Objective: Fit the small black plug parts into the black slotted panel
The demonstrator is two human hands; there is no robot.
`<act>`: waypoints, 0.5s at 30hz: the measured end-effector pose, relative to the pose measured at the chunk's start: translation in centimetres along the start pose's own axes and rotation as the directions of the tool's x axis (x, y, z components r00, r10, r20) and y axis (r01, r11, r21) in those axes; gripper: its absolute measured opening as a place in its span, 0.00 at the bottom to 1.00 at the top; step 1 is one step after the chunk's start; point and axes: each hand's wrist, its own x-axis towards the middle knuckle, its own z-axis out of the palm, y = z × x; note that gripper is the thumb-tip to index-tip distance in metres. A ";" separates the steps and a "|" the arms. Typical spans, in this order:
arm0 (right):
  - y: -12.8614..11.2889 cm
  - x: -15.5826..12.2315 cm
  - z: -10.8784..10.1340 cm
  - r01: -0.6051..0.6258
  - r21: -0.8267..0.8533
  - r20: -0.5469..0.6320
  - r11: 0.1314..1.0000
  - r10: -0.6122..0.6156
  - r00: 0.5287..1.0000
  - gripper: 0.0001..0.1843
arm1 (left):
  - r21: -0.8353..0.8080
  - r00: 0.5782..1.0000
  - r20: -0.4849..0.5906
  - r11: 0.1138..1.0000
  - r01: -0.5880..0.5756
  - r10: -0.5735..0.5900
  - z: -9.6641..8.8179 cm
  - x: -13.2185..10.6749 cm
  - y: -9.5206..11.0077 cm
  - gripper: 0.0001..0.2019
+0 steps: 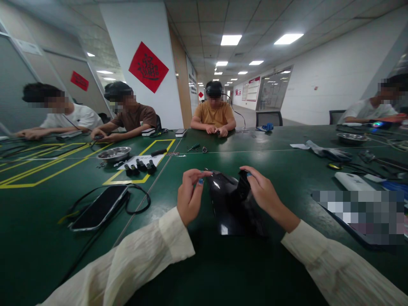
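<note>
A glossy black plastic sheet (pixel 223 208), perhaps a bag, lies on the green table between my hands, its right part lifted and crumpled. My left hand (pixel 189 196) is closed in a pinch at its upper left edge, thumb and index finger close together. My right hand (pixel 266 196) grips the folded, raised part between thumb and fingers. Whether anything is inside the plastic is hidden. To the left of my left hand lies a dark-screened phone (pixel 100 208) with a black cable looped around it.
Several black cylindrical parts (pixel 140 167) stand on white paper, beside a metal bowl (pixel 114 154). At right are a white device (pixel 353 182), cables, plastic bags (pixel 328 151) and a second metal bowl (pixel 352 138). A screwdriver (pixel 194 147) lies ahead. Several people sit around the table.
</note>
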 end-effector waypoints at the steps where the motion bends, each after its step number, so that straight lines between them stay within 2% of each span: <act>1: 0.3 0.1 0.0 -0.010 0.018 -0.005 1.000 0.010 1.000 0.23 | -0.028 0.997 -0.041 0.998 0.060 -0.061 0.2 0.2 -0.6 0.10; 2: 0.6 0.1 0.1 -0.019 0.037 -0.012 0.999 0.020 1.000 0.24 | -0.046 0.983 -0.120 0.990 0.132 -0.137 0.4 0.3 -1.2 0.09; 3: 0.9 0.2 0.1 -0.030 0.058 -0.018 0.998 0.031 0.999 0.24 | -0.076 0.948 -0.217 0.973 0.220 -0.231 0.5 0.5 -1.9 0.08; 5: 1.4 0.3 0.1 -0.074 0.117 -0.018 0.990 0.076 0.997 0.26 | -0.203 0.826 -0.340 0.893 0.403 -0.450 0.6 0.6 -3.1 0.08; 7: 1.8 0.3 0.2 -0.156 0.216 0.006 0.964 0.159 0.987 0.28 | -0.306 0.720 -0.349 0.799 0.517 -0.600 0.6 0.5 -4.2 0.09; 9: 2.2 0.3 0.3 -0.240 0.347 0.036 0.907 0.243 0.969 0.29 | -0.336 0.661 -0.356 0.751 0.568 -0.660 0.6 0.2 -4.9 0.13; 11: 2.7 0.2 0.7 -0.287 0.468 0.041 0.835 0.305 0.952 0.29 | -0.346 0.636 -0.362 0.732 0.587 -0.681 0.7 -0.2 -5.2 0.16; 12: 2.9 0.2 0.9 -0.295 0.517 0.030 0.803 0.328 0.944 0.28 | -0.352 0.639 -0.354 0.730 0.586 -0.683 0.8 -0.4 -5.2 0.17; 15: 3.5 0.0 1.9 -0.267 0.628 -0.024 0.731 0.361 0.932 0.25 | -0.372 0.694 -0.285 0.744 0.555 -0.661 1.2 -0.8 -5.0 0.18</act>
